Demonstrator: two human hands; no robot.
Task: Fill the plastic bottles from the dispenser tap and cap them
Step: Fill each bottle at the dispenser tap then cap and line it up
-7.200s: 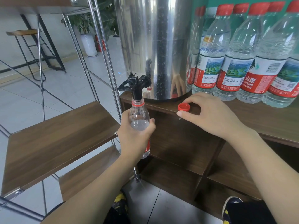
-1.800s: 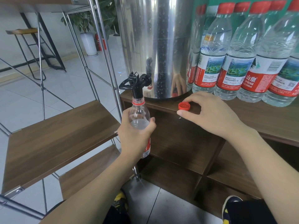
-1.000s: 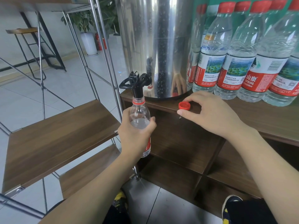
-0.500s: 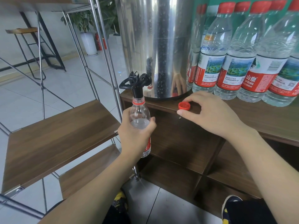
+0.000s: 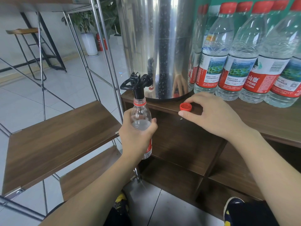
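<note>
The bottle (image 5: pixel 141 116) is being gripped around its body by the left hand (image 5: pixel 136 137), fingers curled round it, with its open neck being held up against the black tap (image 5: pixel 136 84) of the steel dispenser (image 5: pixel 156 46). Water is being seen up to roughly the shoulder of the bottle, just above the fingers. The right hand (image 5: pixel 211 115) is being rested on the wooden shelf (image 5: pixel 268 119), thumb and forefinger being bent loosely to either side of the red cap (image 5: pixel 185 106); whether the cap is actually being pinched cannot be told, so the hand is being judged as relaxed rather than clenched. Capped bottles (image 5: pixel 241 51) are being kept in a row beside the dispenser.

Risks, as judged: overflow is being approached, since little headroom is being left below the neck; if the tap is not being closed in time, water is being spilled over the left hand and onto the floor. The bottle is thin plastic, so a tighter squeeze is likely to push water out of the neck. The cap is lying close to the shelf edge and could be knocked off by the right hand.

Against the earliest frame: the water level is being read as slightly higher; both hands, cap and bottle are being found in practically the same places.
</note>
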